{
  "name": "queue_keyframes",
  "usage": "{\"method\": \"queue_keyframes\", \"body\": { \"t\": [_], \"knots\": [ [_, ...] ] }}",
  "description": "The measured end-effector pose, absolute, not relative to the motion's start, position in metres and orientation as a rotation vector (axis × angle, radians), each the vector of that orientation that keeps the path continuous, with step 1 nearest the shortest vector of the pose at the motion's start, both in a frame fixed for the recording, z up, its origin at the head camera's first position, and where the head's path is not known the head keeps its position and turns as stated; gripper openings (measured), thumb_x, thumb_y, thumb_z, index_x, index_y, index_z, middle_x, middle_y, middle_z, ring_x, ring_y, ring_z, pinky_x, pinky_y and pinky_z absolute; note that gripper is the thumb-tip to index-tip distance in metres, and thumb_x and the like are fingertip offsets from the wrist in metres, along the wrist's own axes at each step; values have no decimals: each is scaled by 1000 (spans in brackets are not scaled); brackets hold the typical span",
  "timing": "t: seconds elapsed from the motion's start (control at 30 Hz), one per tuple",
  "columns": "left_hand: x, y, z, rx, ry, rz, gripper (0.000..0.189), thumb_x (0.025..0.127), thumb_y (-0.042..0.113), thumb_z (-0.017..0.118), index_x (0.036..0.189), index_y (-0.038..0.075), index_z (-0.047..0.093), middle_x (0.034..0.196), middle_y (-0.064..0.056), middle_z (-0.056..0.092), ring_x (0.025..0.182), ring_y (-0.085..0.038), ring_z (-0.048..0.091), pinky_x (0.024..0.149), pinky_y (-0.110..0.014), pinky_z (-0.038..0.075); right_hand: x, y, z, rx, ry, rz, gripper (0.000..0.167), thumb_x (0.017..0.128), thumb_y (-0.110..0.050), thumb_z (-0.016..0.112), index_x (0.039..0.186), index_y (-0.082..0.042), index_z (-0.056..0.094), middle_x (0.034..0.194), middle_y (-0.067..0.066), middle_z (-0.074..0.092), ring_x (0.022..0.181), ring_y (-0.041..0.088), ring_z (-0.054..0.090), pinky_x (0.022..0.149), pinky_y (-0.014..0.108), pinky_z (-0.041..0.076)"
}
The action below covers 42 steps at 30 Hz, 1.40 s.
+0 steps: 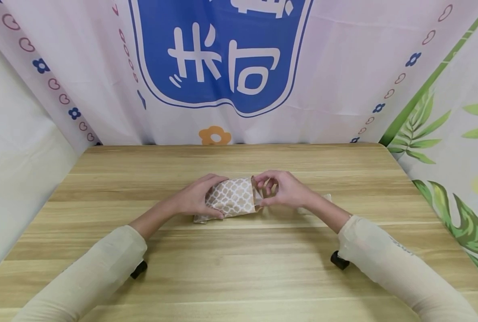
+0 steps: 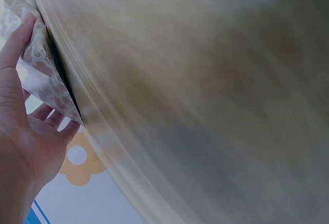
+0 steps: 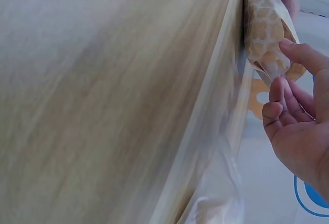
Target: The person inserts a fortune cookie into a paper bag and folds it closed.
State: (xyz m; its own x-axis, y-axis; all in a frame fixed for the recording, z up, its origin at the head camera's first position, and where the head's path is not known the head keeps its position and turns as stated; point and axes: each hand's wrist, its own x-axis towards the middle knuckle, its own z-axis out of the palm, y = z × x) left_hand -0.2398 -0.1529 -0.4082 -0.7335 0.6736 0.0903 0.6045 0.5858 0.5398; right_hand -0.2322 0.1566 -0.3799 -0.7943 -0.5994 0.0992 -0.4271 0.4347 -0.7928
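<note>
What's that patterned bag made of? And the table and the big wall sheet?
The patterned bag looks like matte paper: crisp edges, stiff creases. The table looks smooth, wood or wood-print laminate; its long grain streaks fit both. The wall sheet seems to be printed fabric, since it hangs in soft folds.

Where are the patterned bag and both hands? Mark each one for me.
Patterned bag [image 1: 235,196]: head view, middle of printed side.
Left hand [image 1: 196,196]: head view, its back.
Right hand [image 1: 286,190]: head view, its back.

Paper bag [image 1: 236,197] on table [image 1: 231,268]; plastic bag [image 3: 218,188] right; curtain [image 1: 327,120] behind.
</note>
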Motion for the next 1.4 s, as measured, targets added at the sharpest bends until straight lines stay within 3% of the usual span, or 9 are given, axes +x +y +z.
{"method": "queue_keyframes", "body": {
  "t": [0.07, 0.4, 0.57, 0.9, 1.4],
  "knots": [
    [-240, -153, -408, 1088, 2684, 844, 108, 70, 48, 95, 154, 4, 44, 147, -17, 52, 134, -34, 52, 114, -56, 43, -233, 156, -381, -879, 2473, -1306, 63, 74, 5, 88, 131, 11, 62, 107, 18, 70, 83, 28, 65, 66, 23, 54],
    [-241, -152, -408, 1098, 2680, 849, 107, 69, 47, 95, 153, 3, 45, 146, -17, 53, 134, -34, 52, 115, -56, 42, -231, 156, -382, -817, 2406, -1347, 59, 82, 4, 81, 134, 13, 57, 92, 11, 77, 84, 19, 70, 77, 26, 59],
    [-241, -152, -408, 1104, 2679, 852, 107, 69, 47, 95, 153, 3, 45, 146, -17, 53, 133, -34, 52, 115, -55, 42, -230, 156, -380, -735, 2367, -1376, 55, 87, 4, 77, 137, 12, 55, 92, 13, 78, 86, 19, 73, 76, 23, 58],
    [-241, -153, -408, 1109, 2677, 865, 106, 69, 45, 95, 152, 3, 46, 145, -17, 54, 133, -34, 53, 114, -55, 43, -227, 149, -384, -614, 2338, -1424, 64, 85, 4, 80, 142, 3, 51, 89, 11, 79, 83, 21, 75, 75, 27, 61],
    [-241, -152, -408, 1099, 2671, 875, 106, 70, 46, 96, 153, 4, 46, 146, -16, 54, 133, -33, 53, 114, -55, 43, -226, 142, -390, -590, 2309, -1476, 58, 86, 11, 73, 138, 7, 50, 85, 13, 75, 72, 18, 71, 65, 29, 60]
  ]
}}
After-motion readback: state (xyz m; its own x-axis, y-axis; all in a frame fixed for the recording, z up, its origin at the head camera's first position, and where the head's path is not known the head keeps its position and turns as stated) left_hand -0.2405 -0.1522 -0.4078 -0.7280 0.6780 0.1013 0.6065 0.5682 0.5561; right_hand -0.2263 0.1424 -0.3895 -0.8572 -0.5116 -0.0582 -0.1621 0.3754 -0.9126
